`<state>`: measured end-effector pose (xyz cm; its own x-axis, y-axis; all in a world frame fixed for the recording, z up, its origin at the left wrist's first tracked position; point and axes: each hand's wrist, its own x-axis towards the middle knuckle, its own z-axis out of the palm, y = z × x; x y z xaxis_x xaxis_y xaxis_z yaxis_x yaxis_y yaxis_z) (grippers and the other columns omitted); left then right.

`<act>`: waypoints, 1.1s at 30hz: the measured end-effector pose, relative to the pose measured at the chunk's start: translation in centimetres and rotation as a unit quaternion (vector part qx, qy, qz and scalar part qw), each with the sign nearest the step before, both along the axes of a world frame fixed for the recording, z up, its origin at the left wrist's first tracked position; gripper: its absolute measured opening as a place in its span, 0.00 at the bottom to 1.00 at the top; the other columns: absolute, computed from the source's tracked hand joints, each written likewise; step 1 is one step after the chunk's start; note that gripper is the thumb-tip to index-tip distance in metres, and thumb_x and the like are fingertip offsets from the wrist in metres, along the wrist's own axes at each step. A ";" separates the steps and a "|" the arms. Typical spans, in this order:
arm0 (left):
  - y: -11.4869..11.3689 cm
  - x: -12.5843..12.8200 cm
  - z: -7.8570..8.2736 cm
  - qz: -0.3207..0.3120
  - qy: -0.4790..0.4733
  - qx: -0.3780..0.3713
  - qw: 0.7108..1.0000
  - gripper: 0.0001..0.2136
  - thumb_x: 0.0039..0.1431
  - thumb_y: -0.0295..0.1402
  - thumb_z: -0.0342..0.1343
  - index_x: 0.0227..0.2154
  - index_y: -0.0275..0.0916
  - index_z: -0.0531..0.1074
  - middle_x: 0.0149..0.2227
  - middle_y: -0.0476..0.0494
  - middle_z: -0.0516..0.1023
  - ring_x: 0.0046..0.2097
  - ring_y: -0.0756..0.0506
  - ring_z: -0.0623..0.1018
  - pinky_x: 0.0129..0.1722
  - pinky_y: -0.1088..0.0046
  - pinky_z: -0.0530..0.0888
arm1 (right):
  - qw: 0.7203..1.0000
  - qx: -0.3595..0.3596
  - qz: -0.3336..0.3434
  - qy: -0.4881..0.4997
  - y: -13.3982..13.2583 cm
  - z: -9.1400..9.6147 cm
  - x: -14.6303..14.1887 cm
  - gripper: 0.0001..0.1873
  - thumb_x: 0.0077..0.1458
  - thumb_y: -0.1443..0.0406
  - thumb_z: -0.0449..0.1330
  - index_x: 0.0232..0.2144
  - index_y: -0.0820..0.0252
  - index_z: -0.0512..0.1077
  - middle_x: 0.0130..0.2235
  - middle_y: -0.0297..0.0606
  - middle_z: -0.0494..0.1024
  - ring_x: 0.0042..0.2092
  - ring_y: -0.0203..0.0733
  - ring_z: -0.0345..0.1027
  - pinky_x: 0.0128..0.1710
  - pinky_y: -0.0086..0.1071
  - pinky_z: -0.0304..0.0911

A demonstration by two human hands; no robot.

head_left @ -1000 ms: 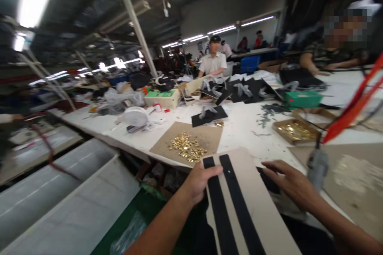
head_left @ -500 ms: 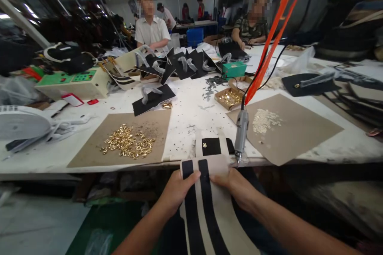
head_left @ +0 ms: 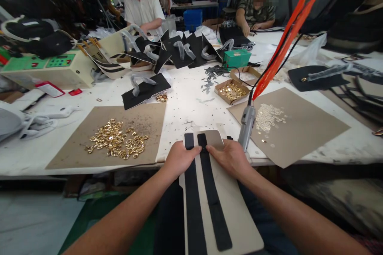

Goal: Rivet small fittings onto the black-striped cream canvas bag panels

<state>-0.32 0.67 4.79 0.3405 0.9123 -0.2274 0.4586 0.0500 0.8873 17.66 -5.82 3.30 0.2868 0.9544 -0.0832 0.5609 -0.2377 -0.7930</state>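
A long beige panel with two black stripes (head_left: 220, 191) lies between my hands, its far end over the table's front edge and its near end toward my lap. My left hand (head_left: 181, 157) grips its left edge, thumb pressed on top near the black stripe. On the other side my right hand (head_left: 231, 157) holds the right edge, its thumb meeting the same inner stripe. The fingers beneath the panel are hidden. Just right of my right hand hangs a grey electric screwdriver (head_left: 247, 127) on a cord with orange straps (head_left: 281, 44).
Gold metal clasps (head_left: 115, 139) lie on a brown board (head_left: 72, 139) at left. Small pale discs (head_left: 267, 117) sit on another board (head_left: 311, 127) at right. Behind are a box of gold parts (head_left: 231, 91), a green box (head_left: 237, 59) and black pieces (head_left: 179, 51). Two people work across the table.
The panel and both my hands have moved forward and up over the table edge, covering most of the black piece there. My view has tilted down.
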 end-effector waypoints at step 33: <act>1.8 0.6 -1.8 -0.058 0.203 0.370 0.905 0.35 0.55 0.34 0.66 0.64 0.37 0.61 0.67 0.31 0.65 0.67 0.31 0.65 0.66 0.50 0.65 | 0.955 -0.084 0.034 -0.284 2.8 -0.3 -0.4 0.17 0.63 0.52 0.58 0.39 0.58 0.79 0.35 0.47 0.83 0.39 0.56 0.78 0.36 0.37 0.63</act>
